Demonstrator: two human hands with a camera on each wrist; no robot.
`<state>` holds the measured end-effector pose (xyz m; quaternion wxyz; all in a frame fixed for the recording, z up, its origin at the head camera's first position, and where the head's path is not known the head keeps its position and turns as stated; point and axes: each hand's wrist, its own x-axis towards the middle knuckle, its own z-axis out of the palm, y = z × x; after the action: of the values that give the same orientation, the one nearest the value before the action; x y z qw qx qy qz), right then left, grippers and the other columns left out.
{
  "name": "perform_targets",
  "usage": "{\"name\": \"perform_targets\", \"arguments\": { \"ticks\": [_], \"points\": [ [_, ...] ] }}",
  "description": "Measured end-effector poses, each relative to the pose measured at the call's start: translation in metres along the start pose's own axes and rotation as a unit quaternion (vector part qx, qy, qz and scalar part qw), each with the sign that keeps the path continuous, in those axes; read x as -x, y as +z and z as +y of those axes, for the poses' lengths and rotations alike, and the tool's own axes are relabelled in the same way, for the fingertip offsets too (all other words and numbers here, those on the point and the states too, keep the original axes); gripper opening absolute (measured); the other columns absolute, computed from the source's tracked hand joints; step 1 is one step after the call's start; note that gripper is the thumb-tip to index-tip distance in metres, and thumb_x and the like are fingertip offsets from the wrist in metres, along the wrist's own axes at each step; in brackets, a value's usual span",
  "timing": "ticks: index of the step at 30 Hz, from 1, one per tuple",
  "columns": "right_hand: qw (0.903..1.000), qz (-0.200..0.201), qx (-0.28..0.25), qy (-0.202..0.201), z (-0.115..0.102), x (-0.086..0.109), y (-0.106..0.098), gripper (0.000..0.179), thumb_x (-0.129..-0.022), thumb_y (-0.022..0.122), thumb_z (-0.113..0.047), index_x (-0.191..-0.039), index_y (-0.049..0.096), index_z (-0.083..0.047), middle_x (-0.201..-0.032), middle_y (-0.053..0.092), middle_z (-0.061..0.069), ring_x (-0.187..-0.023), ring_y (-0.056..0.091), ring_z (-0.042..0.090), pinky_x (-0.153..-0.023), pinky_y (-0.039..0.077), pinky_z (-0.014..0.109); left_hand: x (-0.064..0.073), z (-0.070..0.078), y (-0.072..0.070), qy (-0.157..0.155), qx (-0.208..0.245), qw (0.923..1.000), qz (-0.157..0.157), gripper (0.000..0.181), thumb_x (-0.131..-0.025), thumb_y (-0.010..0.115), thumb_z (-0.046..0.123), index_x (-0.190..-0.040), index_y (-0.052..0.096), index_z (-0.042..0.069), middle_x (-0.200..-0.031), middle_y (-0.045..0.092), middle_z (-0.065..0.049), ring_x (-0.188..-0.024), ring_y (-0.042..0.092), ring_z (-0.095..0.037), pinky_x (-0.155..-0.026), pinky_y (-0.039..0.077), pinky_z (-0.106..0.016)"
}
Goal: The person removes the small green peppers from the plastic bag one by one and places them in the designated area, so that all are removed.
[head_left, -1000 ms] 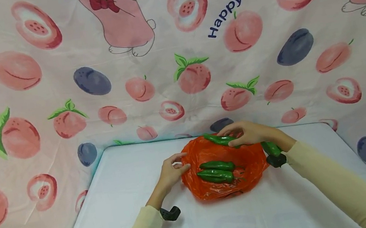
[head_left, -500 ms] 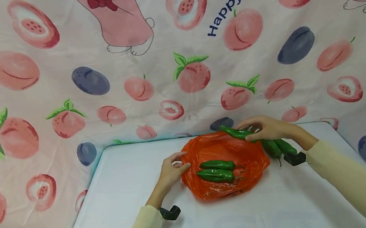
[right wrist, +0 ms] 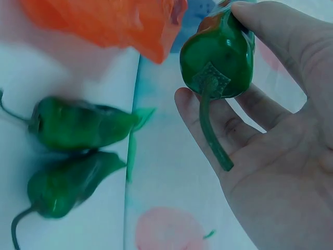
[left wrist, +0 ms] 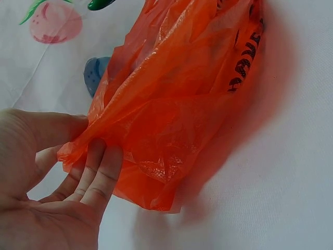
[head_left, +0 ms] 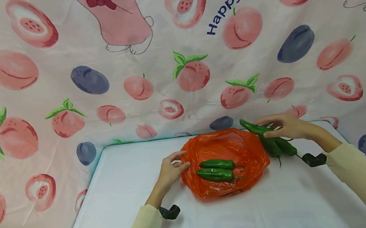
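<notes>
My left hand (left wrist: 62, 177) pinches the rim of an orange plastic bag (left wrist: 161, 120) between thumb and fingers. In the head view the bag (head_left: 209, 145) lies spread open, with two green peppers (head_left: 216, 175) side by side in it. My right hand (head_left: 286, 126) holds another green pepper (head_left: 255, 127) above the table, right of the bag. The right wrist view shows this pepper (right wrist: 218, 62) stem end first, gripped between thumb and fingers. Two more peppers (right wrist: 80, 125) lie on the table below it, partly hidden by the right hand in the head view.
A white table (head_left: 133, 164) carries everything. Behind it hangs a pink curtain (head_left: 162, 73) printed with fruit, meeting the table's back edge. Each wrist wears a small black device (head_left: 170, 212).
My right hand has moved right with its pepper, from over the bag to above the two peppers on the table. The left hand keeps its place at the bag's rim.
</notes>
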<state>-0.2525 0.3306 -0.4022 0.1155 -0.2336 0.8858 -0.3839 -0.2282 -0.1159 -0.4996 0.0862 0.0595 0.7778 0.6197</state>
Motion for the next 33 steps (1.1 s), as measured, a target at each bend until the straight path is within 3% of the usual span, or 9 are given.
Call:
{"name": "perform_targets", "arguments": {
  "ticks": [9,15,20,25,33],
  "points": [
    [0.9991,0.026,0.018,0.026,0.019,0.026,-0.012,0.049,-0.097,0.073,-0.021,-0.143,0.06,-0.01,-0.135,0.063,0.021,-0.114,0.063,0.038,-0.085,0.058,0.052,0.002,0.001,0.0,0.015,0.003,0.9999,0.007,0.041,-0.092,0.076,0.003,-0.132,0.068,0.007,-0.116,0.059,-0.016,-0.076,0.066,-0.015,-0.074,0.058,-0.035],
    [0.9973,0.051,0.025,0.045,0.033,0.039,-0.017,0.049,-0.097,0.073,-0.021,-0.143,0.06,-0.009,-0.136,0.061,0.02,-0.114,0.064,0.039,-0.084,0.057,0.044,0.002,0.001,0.0,0.008,-0.001,0.9999,0.009,0.041,-0.092,0.076,0.004,-0.133,0.068,0.008,-0.116,0.059,-0.016,-0.076,0.065,-0.015,-0.074,0.058,-0.035],
    [0.995,0.07,0.034,0.063,0.044,0.051,-0.019,0.053,-0.098,0.072,-0.024,-0.145,0.056,-0.004,-0.14,0.057,0.025,-0.116,0.061,0.045,-0.085,0.057,0.053,0.002,0.0,0.0,0.007,-0.005,0.9999,0.008,0.041,-0.092,0.076,0.004,-0.133,0.067,0.008,-0.116,0.06,-0.016,-0.077,0.065,-0.015,-0.074,0.058,-0.033],
    [0.992,0.085,0.042,0.083,0.053,0.062,-0.02,0.057,-0.098,0.072,-0.028,-0.148,0.055,-0.007,-0.145,0.054,0.024,-0.119,0.06,0.046,-0.087,0.057,0.052,0.001,0.0,0.0,0.01,-0.003,0.9999,0.006,0.041,-0.093,0.075,0.004,-0.133,0.068,0.008,-0.116,0.06,-0.015,-0.076,0.066,-0.015,-0.073,0.058,-0.034],
    [0.9885,0.104,0.045,0.101,0.069,0.074,-0.018,0.059,-0.099,0.072,-0.027,-0.149,0.052,-0.004,-0.144,0.053,0.028,-0.12,0.059,0.052,-0.088,0.055,0.062,0.001,0.0,0.0,0.009,0.001,0.9999,0.005,0.041,-0.092,0.075,0.002,-0.132,0.068,0.009,-0.115,0.06,-0.014,-0.075,0.065,-0.016,-0.073,0.058,-0.031]
  ]
}}
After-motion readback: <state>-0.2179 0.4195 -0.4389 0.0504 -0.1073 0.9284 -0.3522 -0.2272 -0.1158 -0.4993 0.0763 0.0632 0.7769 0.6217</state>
